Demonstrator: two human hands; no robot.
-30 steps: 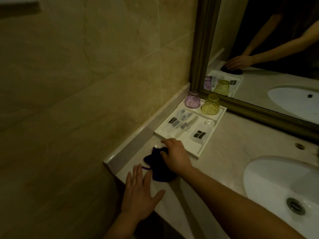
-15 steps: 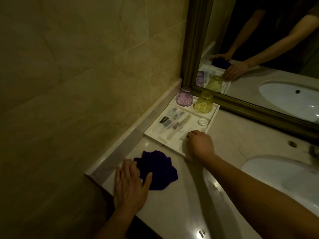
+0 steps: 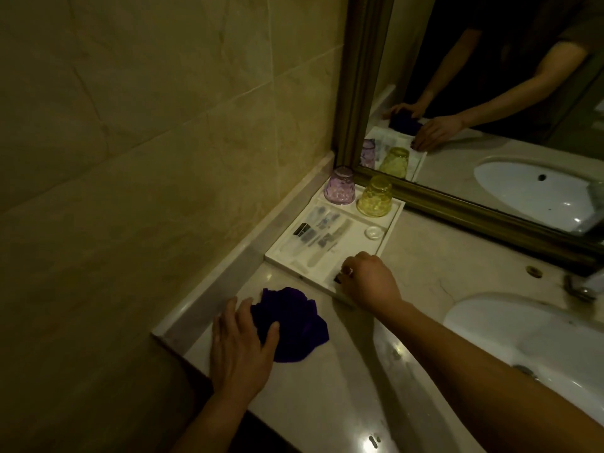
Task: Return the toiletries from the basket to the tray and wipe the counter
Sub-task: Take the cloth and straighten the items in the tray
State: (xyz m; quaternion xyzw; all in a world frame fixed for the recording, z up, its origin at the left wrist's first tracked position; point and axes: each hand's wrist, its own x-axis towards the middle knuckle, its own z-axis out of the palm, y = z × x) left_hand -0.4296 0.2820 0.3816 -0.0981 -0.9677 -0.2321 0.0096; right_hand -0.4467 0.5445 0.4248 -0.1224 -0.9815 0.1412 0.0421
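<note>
1. Cloth (image 3: 291, 323): dark purple, soft, crumpled; it lies on the counter (image 3: 327, 393) at 7 o'clock from the tray (image 3: 389, 220).
2. Your left hand (image 3: 240, 348): flat, fingers spread, resting on the cloth's near edge; the nearer hand for wiping.
3. Your right hand (image 3: 367, 281): pinched on a small dark packet at the tray's near corner.
4. Tray: white, rigid, long axis 7-to-1 o'clock; holds sachets and upturned purple (image 3: 340, 191) and yellow (image 3: 375, 197) tumblers.
</note>
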